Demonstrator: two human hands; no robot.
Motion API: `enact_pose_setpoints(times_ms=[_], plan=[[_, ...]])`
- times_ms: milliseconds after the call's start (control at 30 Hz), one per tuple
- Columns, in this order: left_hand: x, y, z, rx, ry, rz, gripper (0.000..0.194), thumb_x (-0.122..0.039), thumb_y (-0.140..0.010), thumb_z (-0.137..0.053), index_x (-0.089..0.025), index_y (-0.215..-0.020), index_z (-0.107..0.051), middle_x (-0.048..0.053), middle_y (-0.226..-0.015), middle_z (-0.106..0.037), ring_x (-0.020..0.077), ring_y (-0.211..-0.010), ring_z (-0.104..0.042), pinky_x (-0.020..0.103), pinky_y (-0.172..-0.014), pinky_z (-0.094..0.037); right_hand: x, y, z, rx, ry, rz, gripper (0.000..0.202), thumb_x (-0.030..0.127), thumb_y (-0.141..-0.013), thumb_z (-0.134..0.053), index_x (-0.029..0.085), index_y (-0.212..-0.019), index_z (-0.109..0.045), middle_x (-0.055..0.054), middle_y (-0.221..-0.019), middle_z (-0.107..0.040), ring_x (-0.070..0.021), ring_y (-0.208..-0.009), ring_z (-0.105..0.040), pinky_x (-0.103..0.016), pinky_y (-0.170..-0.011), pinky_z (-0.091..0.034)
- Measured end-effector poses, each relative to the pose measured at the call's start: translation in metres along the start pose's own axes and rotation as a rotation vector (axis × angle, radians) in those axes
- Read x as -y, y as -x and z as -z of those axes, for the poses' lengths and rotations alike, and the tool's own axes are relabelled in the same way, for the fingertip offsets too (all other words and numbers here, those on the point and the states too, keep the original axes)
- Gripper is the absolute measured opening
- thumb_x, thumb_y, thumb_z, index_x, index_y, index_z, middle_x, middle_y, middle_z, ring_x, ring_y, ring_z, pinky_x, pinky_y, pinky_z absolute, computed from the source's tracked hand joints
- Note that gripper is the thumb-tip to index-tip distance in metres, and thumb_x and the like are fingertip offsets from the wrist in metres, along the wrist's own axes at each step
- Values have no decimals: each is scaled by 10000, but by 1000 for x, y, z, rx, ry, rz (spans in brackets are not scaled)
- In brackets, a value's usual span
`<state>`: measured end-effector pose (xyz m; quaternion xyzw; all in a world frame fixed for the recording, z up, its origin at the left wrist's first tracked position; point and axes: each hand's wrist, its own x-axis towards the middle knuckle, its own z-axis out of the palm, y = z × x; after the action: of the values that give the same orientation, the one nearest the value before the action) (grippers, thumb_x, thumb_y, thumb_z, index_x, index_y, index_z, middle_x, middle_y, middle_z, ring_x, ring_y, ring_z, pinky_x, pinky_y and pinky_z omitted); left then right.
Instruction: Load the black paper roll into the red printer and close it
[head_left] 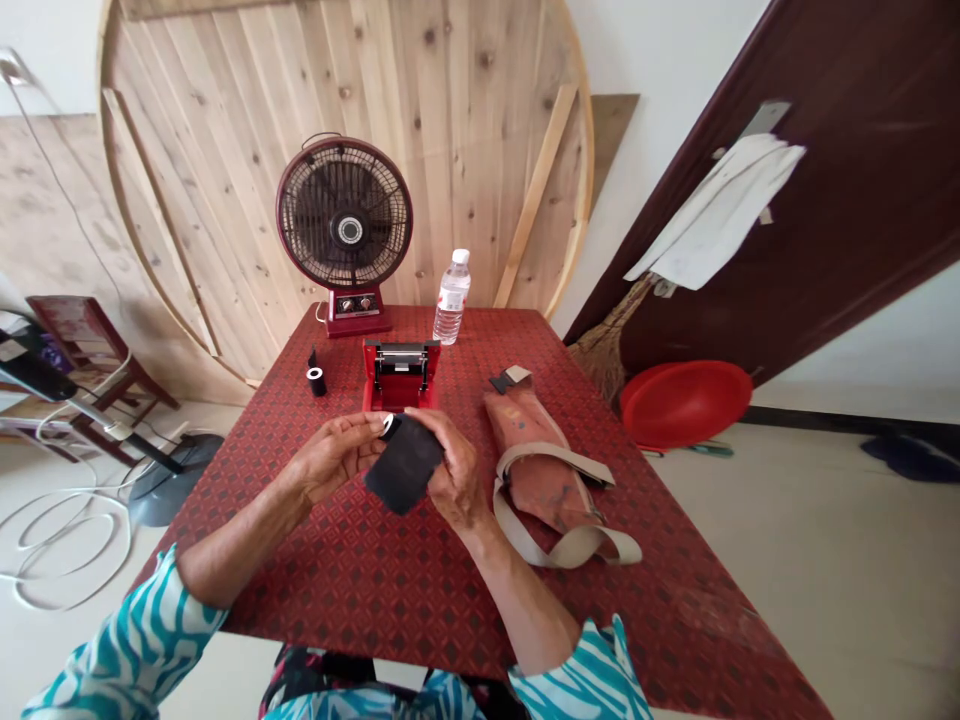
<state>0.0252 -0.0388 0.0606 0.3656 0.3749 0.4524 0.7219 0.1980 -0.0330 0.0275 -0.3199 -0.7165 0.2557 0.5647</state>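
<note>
Your left hand [334,460] pinches the white-ringed corner of the black sheet [403,465]; your right hand [457,475], half-curled, grips its right edge, probably keeping it spread. Just beyond, the red device [401,357] stands open, likely for access inside. A black roll [317,384] stands upright to its left; the strapped bag [536,470] lies right, seemingly set aside.
</note>
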Motion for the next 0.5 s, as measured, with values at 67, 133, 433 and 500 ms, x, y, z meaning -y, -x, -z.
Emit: enact_pose_setpoints(times_ms=[67, 133, 433, 500], plan=[[2, 3, -4, 17, -57, -55, 365, -202, -659, -807, -125, -991, -675, 41, -846, -713, 105, -695, -668, 182, -670, -530, 3, -1, 1, -88, -35, -181, 280, 318, -886, -406, 220, -967, -656, -36, -900, -691, -207, -890, -627, -319, -794, -493], [3, 6, -7, 25, -140, -112, 369, -177, -650, -809, -136, -989, -670, 30, -849, -705, 96, -674, -648, 189, -656, -508, 3, -2, 2, -164, -43, -325, 301, 393, -892, -429, 210, -797, -649, -17, -696, -645, -199, -772, -601, -296, -704, -483], [2, 6, -3, 84, -82, -126, 322, -228, -748, -698, -160, -1057, -646, 24, -737, -687, 117, -626, -645, 190, -565, -474, -10, -1, 1, -221, -213, -424, 314, 459, -857, -524, 192, -712, -603, 14, -669, -606, -150, -690, -549, -252, -648, -449], [2, 6, -2, 87, -81, -118, 311, -218, -739, -699, -158, -1040, -654, 24, -729, -680, 119, -628, -643, 189, -557, -474, -11, -1, 0, -220, -222, -429, 297, 447, -857, -530, 190, -736, -617, 11, -696, -624, -152, -705, -560, -255, -665, -458]])
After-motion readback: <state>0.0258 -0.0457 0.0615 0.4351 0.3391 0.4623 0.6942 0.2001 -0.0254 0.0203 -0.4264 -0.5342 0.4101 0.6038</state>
